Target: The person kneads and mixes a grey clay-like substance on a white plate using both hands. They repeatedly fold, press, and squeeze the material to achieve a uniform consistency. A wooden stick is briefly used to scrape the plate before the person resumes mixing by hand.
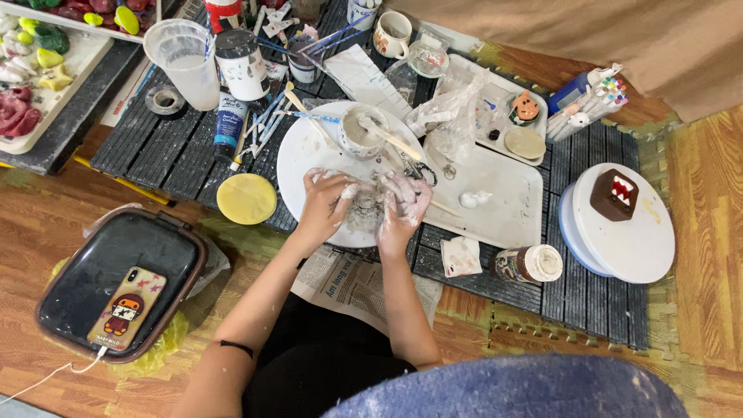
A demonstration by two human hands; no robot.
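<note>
My left hand and my right hand are both smeared with white paste and press together on a small white lump over a round white plate. What the fingers enclose is mostly hidden. A small cup of white paste with a wooden stick stands on the plate just beyond my hands.
A white tray with a small white figure lies to the right. Further right, a brown block sits on a white turntable. A yellow disc, a black case with a phone, a jar and paints surround me.
</note>
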